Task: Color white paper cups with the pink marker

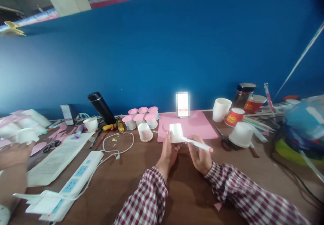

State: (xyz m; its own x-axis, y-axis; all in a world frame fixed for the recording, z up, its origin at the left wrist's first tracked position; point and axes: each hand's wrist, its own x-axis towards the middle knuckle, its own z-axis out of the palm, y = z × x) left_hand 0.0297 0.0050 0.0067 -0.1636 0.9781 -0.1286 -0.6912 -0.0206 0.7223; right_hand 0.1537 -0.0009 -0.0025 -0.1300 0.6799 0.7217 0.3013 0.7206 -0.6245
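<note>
My left hand (168, 152) is closed around a white paper cup (176, 133), held above the table near the front edge of a pink sheet (197, 125). In my right hand (199, 155) is a white marker pen (198, 144) with a reddish end; its other end points at the cup's side and seems to touch it. Left of the sheet stand several paper cups with pink tops (139, 117). Another white paper cup (145, 132) stands just in front of them.
Scissors (225, 142) and an upturned white cup (241, 134) lie to the right, near a red cup (234, 117). Leftward are a power strip (76, 181), a white cable, a black flask (101, 108) and a paper sheet (59, 157). Another person's hand (15, 154) is at far left.
</note>
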